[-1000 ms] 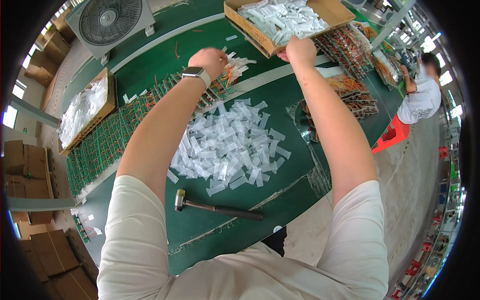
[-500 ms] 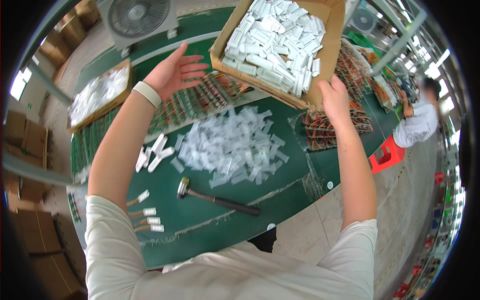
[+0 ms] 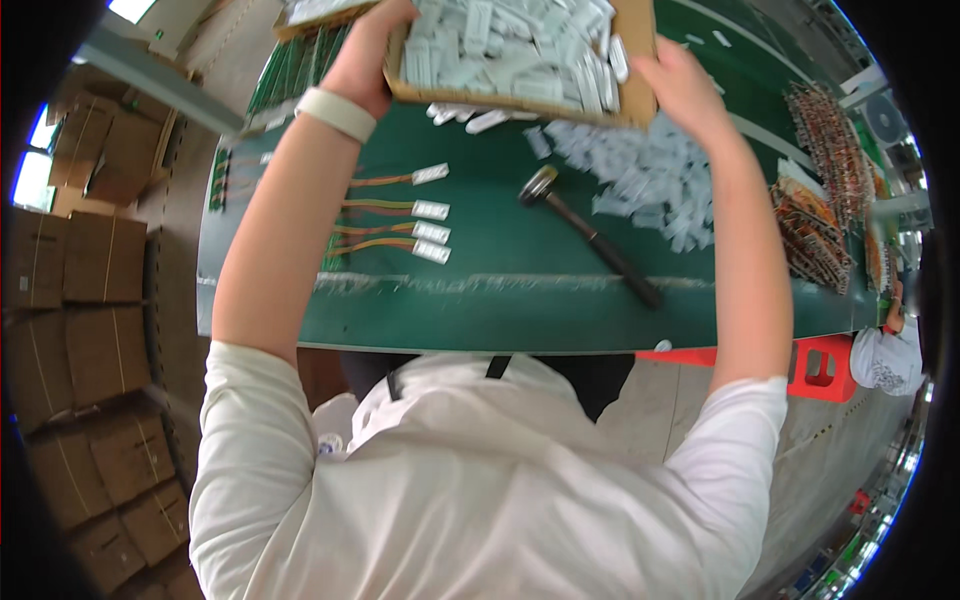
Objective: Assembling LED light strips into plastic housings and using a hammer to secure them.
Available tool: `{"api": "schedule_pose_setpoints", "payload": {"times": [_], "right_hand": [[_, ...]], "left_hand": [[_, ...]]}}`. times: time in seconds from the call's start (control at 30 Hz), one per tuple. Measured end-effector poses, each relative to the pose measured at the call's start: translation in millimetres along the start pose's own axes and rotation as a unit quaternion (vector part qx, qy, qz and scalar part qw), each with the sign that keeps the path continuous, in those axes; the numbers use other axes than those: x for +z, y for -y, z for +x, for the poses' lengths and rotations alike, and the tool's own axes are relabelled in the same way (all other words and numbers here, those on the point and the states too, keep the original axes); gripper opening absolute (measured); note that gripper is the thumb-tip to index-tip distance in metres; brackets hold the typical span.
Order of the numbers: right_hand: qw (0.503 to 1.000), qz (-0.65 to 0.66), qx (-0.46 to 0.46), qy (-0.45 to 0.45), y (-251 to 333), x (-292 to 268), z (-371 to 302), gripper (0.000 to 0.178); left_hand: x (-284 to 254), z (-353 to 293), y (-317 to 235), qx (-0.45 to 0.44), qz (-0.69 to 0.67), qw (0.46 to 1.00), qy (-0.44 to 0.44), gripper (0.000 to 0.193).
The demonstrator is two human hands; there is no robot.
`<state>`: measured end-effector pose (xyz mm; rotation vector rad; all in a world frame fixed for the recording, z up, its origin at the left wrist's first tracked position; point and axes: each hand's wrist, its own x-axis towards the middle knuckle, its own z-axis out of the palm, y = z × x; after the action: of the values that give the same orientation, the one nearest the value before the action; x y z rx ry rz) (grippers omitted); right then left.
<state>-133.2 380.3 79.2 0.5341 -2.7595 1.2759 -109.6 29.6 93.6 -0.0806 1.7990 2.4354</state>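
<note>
A shallow cardboard box (image 3: 637,35) full of white plastic pieces (image 3: 510,55) is held over the far part of the green table. My left hand (image 3: 368,58) grips its left side, fingers partly hidden by the box. On the right side, my right hand (image 3: 685,88) is closed on the box wall. Partly under the box lie a few loose white pieces (image 3: 487,121). Right of them spreads a heap of translucent plastic pieces (image 3: 650,180). A hammer (image 3: 600,243) with a black handle rests nearer to me. White-ended parts on coloured wires (image 3: 430,210) lie beside my left forearm.
Another box of white items (image 3: 325,12) stands at the far left beside green circuit boards (image 3: 295,75). Stacked boards with orange wires (image 3: 810,235) occupy the right end. A red stool (image 3: 825,365) and a person in white (image 3: 888,358) are beyond. Cartons (image 3: 105,275) pile up at left.
My left hand, open and apart from the box before, now holds its left side. The box has moved left over the table, past the translucent heap. My view has turned as well.
</note>
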Motion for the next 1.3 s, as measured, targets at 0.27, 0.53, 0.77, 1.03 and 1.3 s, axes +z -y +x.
{"api": "schedule_pose_setpoints", "payload": {"times": [0.27, 0.53, 0.77, 1.03, 1.3], "right_hand": [[0.998, 0.002, -0.062, -0.002, 31.1, 112.1, 63.8, 0.042], [0.998, 0.043, 0.025, -0.039, 32.5, 204.9, 98.0, 0.046], [0.985, 0.099, -0.034, -0.135, 51.8, 228.9, 87.0, 0.06], [0.95, -0.082, -0.274, -0.126, 96.5, 301.3, 58.5, 0.064], [0.974, -0.082, -0.187, -0.101, 94.6, 306.2, 67.7, 0.062]], "left_hand": [[-85.3, -28.1, 9.1, 0.108, -0.03, 0.989, -0.1, 0.043], [-130.5, -24.9, 43.6, 0.27, 0.114, 0.934, -0.202, 0.067], [-156.0, -25.6, 56.2, 0.259, 0.229, 0.887, -0.306, 0.07], [-157.9, -23.5, 73.2, 0.313, 0.203, 0.872, -0.316, 0.072], [-139.5, -33.8, 62.6, 0.306, 0.202, 0.873, -0.321, 0.072]]}}
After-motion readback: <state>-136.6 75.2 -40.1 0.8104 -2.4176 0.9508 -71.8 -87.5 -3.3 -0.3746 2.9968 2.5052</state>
